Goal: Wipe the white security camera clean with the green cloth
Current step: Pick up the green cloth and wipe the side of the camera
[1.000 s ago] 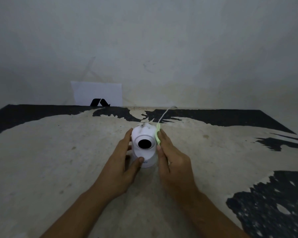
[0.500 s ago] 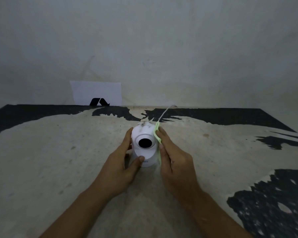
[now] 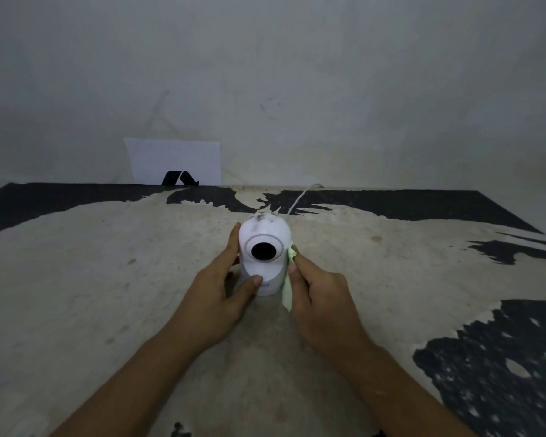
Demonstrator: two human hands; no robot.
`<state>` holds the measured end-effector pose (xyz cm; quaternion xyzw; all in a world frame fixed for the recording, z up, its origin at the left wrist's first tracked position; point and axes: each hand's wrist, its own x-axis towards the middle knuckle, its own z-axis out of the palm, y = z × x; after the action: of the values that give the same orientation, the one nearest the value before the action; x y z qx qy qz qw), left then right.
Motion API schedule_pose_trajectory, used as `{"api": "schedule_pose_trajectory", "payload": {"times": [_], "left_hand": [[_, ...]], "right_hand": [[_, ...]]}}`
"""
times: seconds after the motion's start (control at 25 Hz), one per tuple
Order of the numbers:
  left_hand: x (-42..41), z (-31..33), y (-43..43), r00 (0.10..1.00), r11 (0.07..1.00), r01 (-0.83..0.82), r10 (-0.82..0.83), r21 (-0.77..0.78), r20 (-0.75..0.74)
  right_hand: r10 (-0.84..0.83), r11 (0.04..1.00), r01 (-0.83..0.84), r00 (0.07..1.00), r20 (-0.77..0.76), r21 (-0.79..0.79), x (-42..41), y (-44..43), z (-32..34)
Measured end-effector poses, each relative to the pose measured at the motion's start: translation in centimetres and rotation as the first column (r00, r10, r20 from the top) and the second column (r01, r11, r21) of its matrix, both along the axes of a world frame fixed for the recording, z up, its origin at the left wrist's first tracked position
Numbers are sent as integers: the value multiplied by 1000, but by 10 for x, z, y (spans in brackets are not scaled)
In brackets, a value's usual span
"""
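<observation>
Stood upright mid-table (image 3: 108, 279), camera (image 3: 264, 257) clasped at its base by left hand (image 3: 216, 294), apparently for steadiness; green cloth (image 3: 289, 279) pinched in right hand (image 3: 320, 298), pressed against right flank, dark specks on crown unwiped.

— What's hidden?
— Most of the cloth (image 3: 287, 290), tucked under the right hand (image 3: 320, 298); the camera (image 3: 264, 255) base lettering is too blurred to read.
— And the cable (image 3: 300, 199)?
— Its far end drops behind the tabletop (image 3: 108, 279).

Both hands, left (image 3: 216, 293) and right (image 3: 320, 293), seemingly curled inward, forearms converging.
</observation>
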<state>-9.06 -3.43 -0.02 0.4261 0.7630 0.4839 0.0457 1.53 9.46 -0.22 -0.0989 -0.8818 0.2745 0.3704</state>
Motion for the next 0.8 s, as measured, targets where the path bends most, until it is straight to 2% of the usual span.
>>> {"api": "schedule_pose_trajectory", "payload": {"times": [0.16, 0.32, 0.44, 0.56, 0.72, 0.8], "left_hand": [[0, 1, 1, 1000, 1000, 0, 0, -5, -3], [0, 1, 0, 1000, 1000, 3, -3, -8, 0], [1, 2, 0, 1000, 1000, -3, 3, -14, -3], [2, 2, 0, 1000, 1000, 7, -7, 0, 0], [2, 3, 0, 1000, 1000, -3, 3, -8, 7], [3, 3, 0, 1000, 1000, 4, -4, -1, 11]], "right_hand": [[-8, 999, 7, 1000, -26, -34, 2, -1, 7], [11, 1000, -11, 998, 54, -5, 3, -2, 5], [34, 999, -34, 999, -14, 11, 4, -4, 8], [42, 999, -42, 999, 2, 10, 3, -9, 7], [53, 998, -51, 994, -97, 31, 3, -8, 8], [38, 998, -35, 998, -52, 44, 2, -8, 5]]}}
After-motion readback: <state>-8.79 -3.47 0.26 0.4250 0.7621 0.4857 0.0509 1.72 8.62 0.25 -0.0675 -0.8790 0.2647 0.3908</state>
